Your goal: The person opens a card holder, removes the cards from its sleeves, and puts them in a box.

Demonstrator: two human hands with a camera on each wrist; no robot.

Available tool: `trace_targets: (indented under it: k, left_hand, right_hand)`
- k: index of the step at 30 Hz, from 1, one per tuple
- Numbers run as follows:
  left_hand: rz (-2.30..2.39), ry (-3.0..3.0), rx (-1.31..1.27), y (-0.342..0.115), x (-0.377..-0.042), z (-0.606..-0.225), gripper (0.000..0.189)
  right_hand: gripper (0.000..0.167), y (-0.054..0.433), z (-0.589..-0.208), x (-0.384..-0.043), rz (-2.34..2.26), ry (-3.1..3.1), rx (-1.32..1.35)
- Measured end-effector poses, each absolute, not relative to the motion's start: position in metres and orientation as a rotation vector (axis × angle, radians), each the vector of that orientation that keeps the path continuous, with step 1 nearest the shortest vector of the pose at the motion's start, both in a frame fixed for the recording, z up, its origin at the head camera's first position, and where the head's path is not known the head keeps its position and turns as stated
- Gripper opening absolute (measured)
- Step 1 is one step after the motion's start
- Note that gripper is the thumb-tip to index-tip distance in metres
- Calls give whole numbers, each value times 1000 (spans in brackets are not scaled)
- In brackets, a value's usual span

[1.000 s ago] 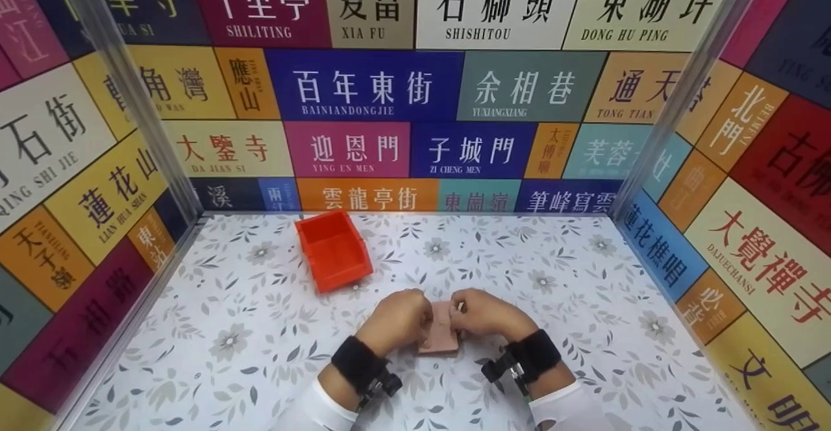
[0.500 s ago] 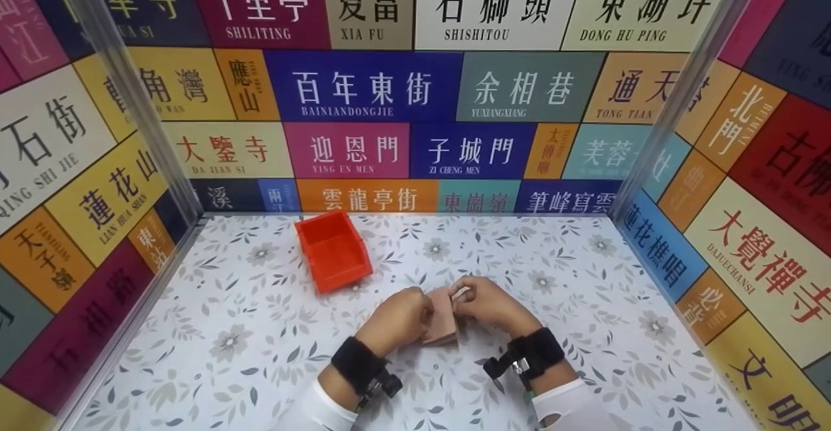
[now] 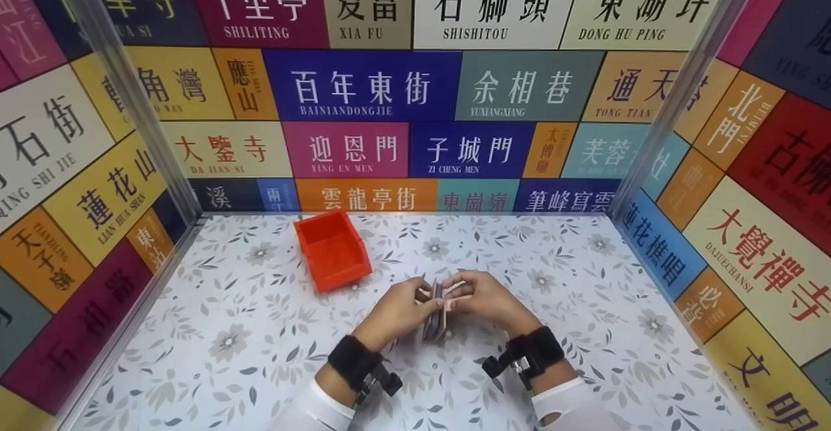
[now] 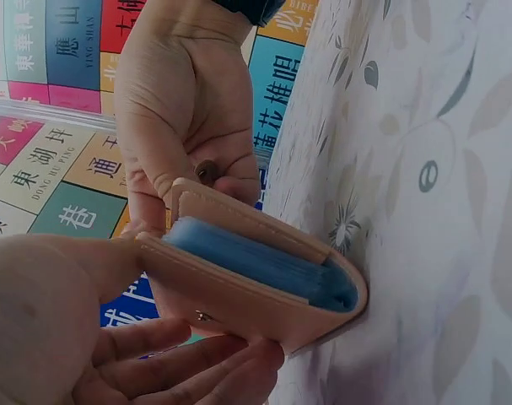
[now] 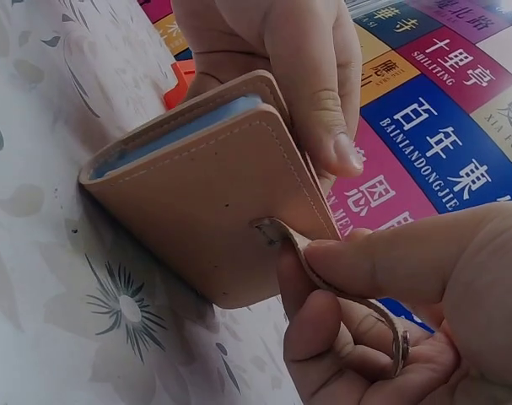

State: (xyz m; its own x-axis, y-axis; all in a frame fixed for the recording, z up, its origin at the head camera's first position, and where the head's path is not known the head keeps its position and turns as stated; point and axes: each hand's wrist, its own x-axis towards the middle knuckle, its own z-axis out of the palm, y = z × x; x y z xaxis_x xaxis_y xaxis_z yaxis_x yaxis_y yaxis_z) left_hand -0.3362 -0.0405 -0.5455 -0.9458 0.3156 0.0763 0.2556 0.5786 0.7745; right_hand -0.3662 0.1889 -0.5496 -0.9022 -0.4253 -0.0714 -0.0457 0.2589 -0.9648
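Observation:
A pinkish-tan leather card holder (image 3: 435, 328) stands on its spine edge on the table between both hands. Pale-blue plastic sleeves (image 4: 256, 261) show between its covers. My left hand (image 3: 397, 307) grips it, with the thumb at the upper edge and the fingers along the front cover in the left wrist view. A small metal stud (image 4: 203, 315) sits on that cover. My right hand (image 3: 485, 298) pinches the narrow closing strap (image 5: 323, 274), which comes out of the back cover and is pulled away from it. The strap's free end carries a snap button (image 5: 405, 342).
An orange-red plastic bin (image 3: 334, 252) stands behind and left of the hands. White floral cloth (image 3: 552, 353) covers the table. Panels printed with large characters (image 3: 363, 87) wall in the back and both sides.
The card holder has turned from lying with its cover upward to standing on edge. My left fingers have shifted round it, and the right hand has drawn the strap outward.

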Motion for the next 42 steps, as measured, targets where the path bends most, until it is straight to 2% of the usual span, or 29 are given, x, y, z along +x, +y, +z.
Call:
trace_targets:
  k: [6, 9, 15, 21, 24, 28, 32, 37, 42]
  left_hand:
    - [1377, 2647, 420, -43, -336, -543, 64]
    - [1404, 2608, 401, -44, -336, -542, 68]
    - [1384, 2630, 327, -48, -338, -539, 64]
    - [1218, 2819, 297, -54, -339, -538, 63]
    - [1147, 2863, 299, -55, -339, -540, 64]
    - [1036, 2874, 296, -56, -337, -544, 54]
    - [982, 2860, 263, -55, -334, -546, 46]
    - [959, 2883, 260, -53, -333, -546, 44]
    - [876, 2931, 235, -51, -332, -548, 44]
  right_hand:
    - [38, 190, -548, -365, -1677, 2229, -431]
    - [37, 190, -549, -366, -1668, 2242, -435]
    - [34, 196, -550, -369, -1656, 2299, -399]
    - [22, 210, -549, -372, -1578, 2410, -377]
    - [27, 216, -550, -372, -1520, 2472, -358]
    - [33, 221, -552, -373, -1420, 2553, -245]
    - [20, 222, -555, -374, -1368, 2595, -149]
    - [4, 219, -556, -373, -1288, 2643, -160]
    - [17, 212, -559, -371, -1140, 2749, -207]
